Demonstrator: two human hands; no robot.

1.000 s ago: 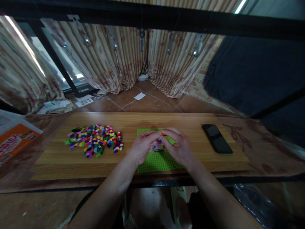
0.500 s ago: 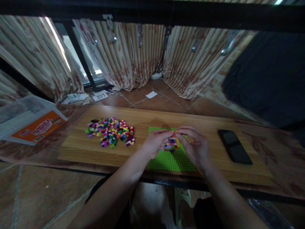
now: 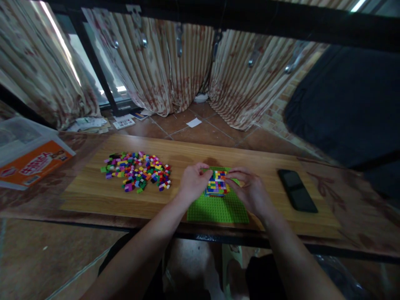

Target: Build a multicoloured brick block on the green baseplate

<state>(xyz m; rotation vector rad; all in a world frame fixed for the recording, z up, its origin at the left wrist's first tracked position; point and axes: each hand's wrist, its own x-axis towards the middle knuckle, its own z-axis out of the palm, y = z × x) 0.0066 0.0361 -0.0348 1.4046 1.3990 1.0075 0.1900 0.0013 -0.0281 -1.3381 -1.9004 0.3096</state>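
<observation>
A multicoloured block of small bricks [image 3: 216, 184] sits on a green baseplate [image 3: 218, 208] in the middle of the wooden board. My left hand [image 3: 193, 182] grips the block's left side with curled fingers. On the block's right side, my right hand [image 3: 251, 192] pinches it with its fingertips. A heap of loose coloured bricks [image 3: 137, 171] lies on the board to the left, apart from both hands.
A black phone [image 3: 296, 191] lies on the right of the wooden board [image 3: 93, 191]. An orange and clear box [image 3: 28, 156] stands at the far left. Behind the table are curtains, a tiled floor and scattered papers.
The brick block has gone from held slightly above the baseplate to lying down on it, both hands lowering with it. The camera view has shifted a little.
</observation>
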